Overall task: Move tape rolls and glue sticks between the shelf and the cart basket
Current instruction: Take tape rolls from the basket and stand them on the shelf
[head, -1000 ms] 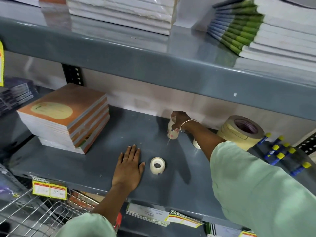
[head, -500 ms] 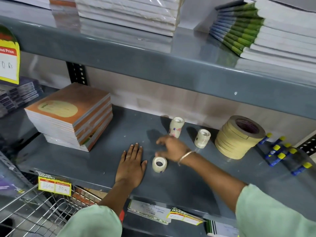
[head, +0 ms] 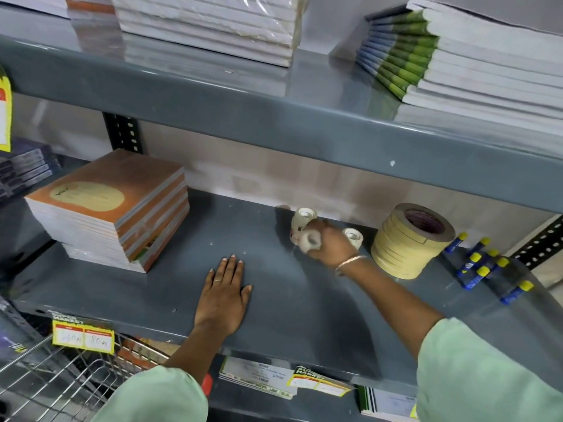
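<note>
My right hand is closed around a small white tape roll, held just above the grey shelf near the back wall. Right behind it stands a small stack of white tape rolls, and another small roll stands just right of my hand. A tall stack of wide cream masking-tape rolls sits further right. Several blue glue sticks with yellow caps lie at the shelf's right end. My left hand lies flat on the shelf, fingers spread, holding nothing.
A stack of orange notebooks takes up the shelf's left part. The upper shelf overhangs, loaded with wrapped paper and green-spined books. The wire cart basket is at the lower left, below yellow price tags.
My right hand let go of the stacked rolls at the back, came forward to the lone roll by my left hand, picked it up and carried it back toward the stack.
</note>
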